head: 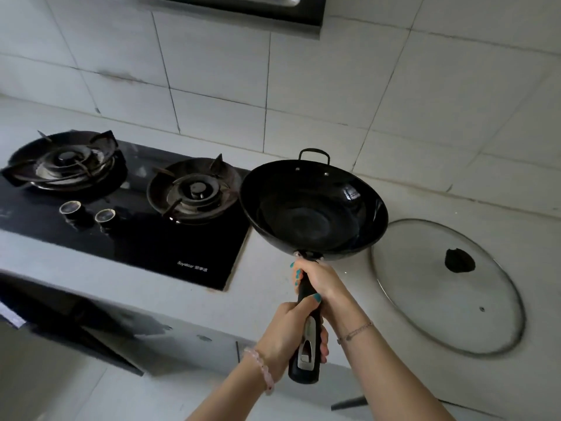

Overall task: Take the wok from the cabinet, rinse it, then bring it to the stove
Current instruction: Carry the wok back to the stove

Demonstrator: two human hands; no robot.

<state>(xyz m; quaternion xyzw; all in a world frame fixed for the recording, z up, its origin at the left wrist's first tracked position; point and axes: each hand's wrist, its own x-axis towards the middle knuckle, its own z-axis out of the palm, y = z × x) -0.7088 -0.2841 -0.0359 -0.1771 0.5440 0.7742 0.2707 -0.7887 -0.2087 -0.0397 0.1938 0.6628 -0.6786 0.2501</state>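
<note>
Looking down from head height at a kitchen bench (91,278), where a person holds a black wok (312,208) in the air by its long handle (306,354). Both hands are closed around that handle: the right grip (317,279) wraps it close to the bowl, and the left grip (288,332) wraps it lower down, near the metal-trimmed end. The wok is empty, open side up and tipped a little toward the viewer. It hangs over the bare strip of bench just right of a black glass stove (170,247) and touches nothing. In this view its rim overlaps the stove's right edge. The task looks nearly finished: the wok is out of the cabinet and beside the stove. Whether it was rinsed cannot be told, since its dark inside shows only a shine. What is left appears to be a short shift left and a lowering onto a burner. The right burner (194,189) is nearest and uncovered, with raised prongs to seat the bowl. The left burner (65,161) is farther off and also uncovered. To the right a glass lid (440,299) lies flat on the bench, near the wok but apart from it. The tiled wall (334,86) stands behind and a range hood (243,7) hangs well above, so the leftward path looks open.
</note>
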